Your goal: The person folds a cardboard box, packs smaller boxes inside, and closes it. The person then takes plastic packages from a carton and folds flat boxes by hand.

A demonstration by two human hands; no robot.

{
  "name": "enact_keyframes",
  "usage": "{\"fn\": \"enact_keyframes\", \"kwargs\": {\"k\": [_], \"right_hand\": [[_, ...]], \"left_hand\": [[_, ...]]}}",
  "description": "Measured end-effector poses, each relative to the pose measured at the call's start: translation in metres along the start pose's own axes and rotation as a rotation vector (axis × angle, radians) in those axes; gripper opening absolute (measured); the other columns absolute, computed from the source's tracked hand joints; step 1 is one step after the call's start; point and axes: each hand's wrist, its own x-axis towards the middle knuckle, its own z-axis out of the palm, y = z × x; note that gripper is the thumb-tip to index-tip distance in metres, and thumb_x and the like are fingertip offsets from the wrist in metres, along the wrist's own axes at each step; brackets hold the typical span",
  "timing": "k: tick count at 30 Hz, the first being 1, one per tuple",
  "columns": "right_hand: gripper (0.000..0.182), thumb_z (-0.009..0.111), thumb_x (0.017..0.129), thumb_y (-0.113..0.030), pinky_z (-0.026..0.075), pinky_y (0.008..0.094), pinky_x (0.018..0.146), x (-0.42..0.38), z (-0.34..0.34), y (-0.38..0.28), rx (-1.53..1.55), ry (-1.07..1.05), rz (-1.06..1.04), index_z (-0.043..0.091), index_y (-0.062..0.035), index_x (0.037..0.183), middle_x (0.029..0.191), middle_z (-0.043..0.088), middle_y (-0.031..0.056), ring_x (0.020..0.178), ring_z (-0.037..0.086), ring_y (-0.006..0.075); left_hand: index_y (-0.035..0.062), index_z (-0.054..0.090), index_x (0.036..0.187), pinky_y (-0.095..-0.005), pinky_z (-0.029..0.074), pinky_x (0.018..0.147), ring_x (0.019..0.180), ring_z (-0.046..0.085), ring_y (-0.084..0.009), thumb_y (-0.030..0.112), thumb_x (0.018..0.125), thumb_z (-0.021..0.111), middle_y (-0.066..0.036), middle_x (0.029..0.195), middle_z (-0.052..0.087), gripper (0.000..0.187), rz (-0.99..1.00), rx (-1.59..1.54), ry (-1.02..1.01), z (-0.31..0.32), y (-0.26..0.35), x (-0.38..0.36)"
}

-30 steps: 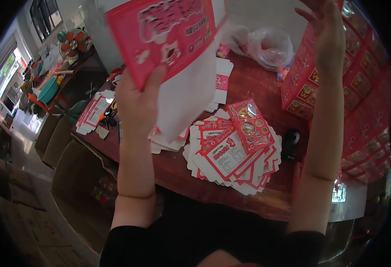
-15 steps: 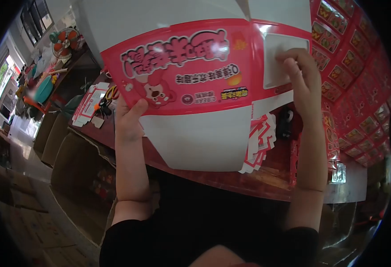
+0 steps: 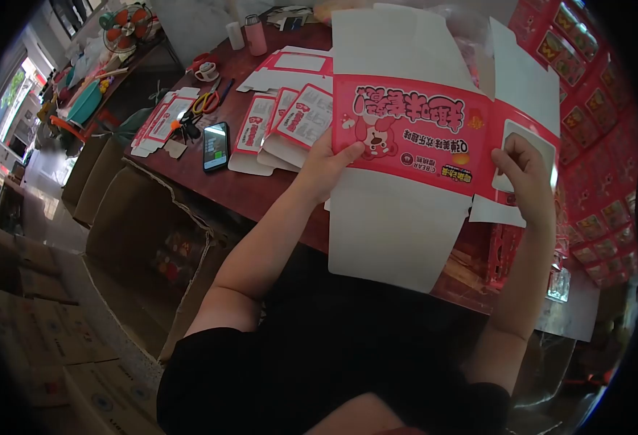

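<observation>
Between my two hands is a pink-and-white printed carton [image 3: 391,232], partly unfolded, its white flaps sticking out above and below. Its pink band carries upside-down lettering and a cartoon bear. My left hand [image 3: 324,170] grips the left edge, thumb on the printed face and the other fingers hidden behind. At the right side panel, beside a pale window area, my right hand [image 3: 525,170] is closed with bent fingers on the carton. Flattened cartons [image 3: 301,116] of the same print lie on the dark red table [image 3: 261,199] to the left of it.
A phone [image 3: 216,147], yellow-handled scissors [image 3: 206,103], a mug [image 3: 206,71] and a pink bottle [image 3: 255,36] are on the table. An open cardboard box [image 3: 119,232] stands at lower left. Sheets of red printed packets [image 3: 602,167] hang at right.
The carton and both hands now appear farther right in the view, and the carton looks smaller and straighter. More of the table's left side, with the phone and flattened cartons, is visible.
</observation>
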Motion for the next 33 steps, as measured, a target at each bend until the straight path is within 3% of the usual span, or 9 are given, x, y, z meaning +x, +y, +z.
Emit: {"fn": "enact_keyframes", "kwargs": {"k": [6, 9, 16, 19, 21, 22, 25, 29, 33], "right_hand": [[0.021, 0.062, 0.088, -0.024, 0.036, 0.0187, 0.058, 0.008, 0.006, 0.044, 0.158, -0.034, 0.140, 0.057, -0.0035, 0.087, 0.077, 0.058, -0.0036, 0.066, 0.045, 0.0016], [0.019, 0.058, 0.090, -0.022, 0.040, 0.0186, 0.063, 0.003, 0.009, 0.049, 0.333, -0.055, 0.146, 0.058, -0.0027, 0.095, 0.083, 0.061, -0.0018, 0.072, 0.050, 0.0025], [0.023, 0.047, 0.097, -0.024, 0.041, 0.0198, 0.064, -0.035, 0.060, 0.007, 0.327, -0.182, 0.162, 0.054, -0.0030, 0.103, 0.083, 0.056, -0.0023, 0.074, 0.048, 0.0027], [0.029, 0.050, 0.095, -0.028, 0.040, 0.0252, 0.055, -0.051, 0.116, 0.024, 0.293, -0.199, 0.015, 0.052, 0.0000, 0.089, 0.071, 0.051, 0.0008, 0.064, 0.047, 0.0075], [0.034, 0.051, 0.094, -0.028, 0.040, 0.0308, 0.054, -0.053, 0.142, 0.039, 0.134, -0.212, -0.050, 0.051, 0.0032, 0.080, 0.065, 0.049, 0.0081, 0.060, 0.047, 0.0143], [0.037, 0.052, 0.093, -0.028, 0.042, 0.0342, 0.057, -0.058, 0.143, 0.029, 0.035, -0.243, 0.032, 0.053, 0.0053, 0.077, 0.064, 0.051, 0.0155, 0.060, 0.051, 0.0222], [0.041, 0.049, 0.094, -0.031, 0.045, 0.0359, 0.063, -0.064, 0.152, 0.031, -0.074, -0.297, 0.068, 0.059, 0.0063, 0.083, 0.074, 0.060, 0.0199, 0.068, 0.058, 0.0298], [0.046, 0.046, 0.094, -0.037, 0.046, 0.0364, 0.068, -0.070, 0.152, 0.050, -0.103, -0.317, 0.132, 0.060, 0.0063, 0.084, 0.075, 0.061, 0.0199, 0.071, 0.059, 0.0318], [0.040, 0.051, 0.091, -0.036, 0.046, 0.0376, 0.070, -0.067, 0.132, 0.032, -0.342, -0.357, 0.136, 0.061, 0.0023, 0.089, 0.079, 0.063, 0.0179, 0.072, 0.060, 0.0315]], "left_hand": [[0.0017, 0.046, 0.117, -0.0302, 0.044, 0.087, 0.098, 0.055, -0.0139, 0.015, 0.089, 0.059, -0.007, 0.108, 0.058, 0.033, 0.061, 0.143, -0.055, -0.006, -0.028, 0.004], [0.0044, 0.040, 0.129, -0.0329, 0.041, 0.095, 0.115, 0.048, -0.0176, 0.020, 0.092, 0.056, -0.008, 0.122, 0.052, 0.043, -0.015, 0.279, -0.104, -0.009, -0.030, 0.004], [0.0073, 0.023, 0.141, -0.0336, 0.026, 0.106, 0.128, 0.034, -0.0195, 0.056, 0.094, 0.028, -0.009, 0.138, 0.037, 0.068, -0.025, 0.124, -0.036, -0.023, -0.047, 0.036], [0.0072, 0.030, 0.139, -0.0332, 0.029, 0.105, 0.126, 0.037, -0.0195, 0.046, 0.095, 0.033, -0.010, 0.138, 0.039, 0.058, -0.028, 0.013, -0.069, -0.023, -0.025, 0.056], [0.0074, 0.036, 0.137, -0.0327, 0.033, 0.102, 0.124, 0.040, -0.0196, 0.039, 0.096, 0.038, -0.011, 0.137, 0.040, 0.052, -0.066, -0.094, -0.086, -0.030, -0.014, 0.070], [0.0064, 0.044, 0.130, -0.0330, 0.037, 0.099, 0.120, 0.045, -0.0200, 0.032, 0.096, 0.042, -0.012, 0.138, 0.039, 0.042, 0.077, 0.026, -0.160, -0.038, -0.016, 0.068], [0.0050, 0.050, 0.120, -0.0335, 0.040, 0.096, 0.115, 0.049, -0.0202, 0.032, 0.096, 0.044, -0.013, 0.134, 0.044, 0.036, 0.140, 0.165, -0.133, -0.064, -0.020, 0.080], [0.0047, 0.053, 0.108, -0.0334, 0.043, 0.091, 0.107, 0.054, -0.0189, 0.032, 0.094, 0.049, -0.011, 0.122, 0.053, 0.031, 0.252, -0.054, -0.144, -0.064, -0.011, 0.068], [0.0058, 0.054, 0.103, -0.0338, 0.047, 0.082, 0.095, 0.058, -0.0174, 0.030, 0.093, 0.052, -0.007, 0.105, 0.060, 0.026, 0.210, -0.165, 0.050, -0.057, -0.006, 0.067]]}}
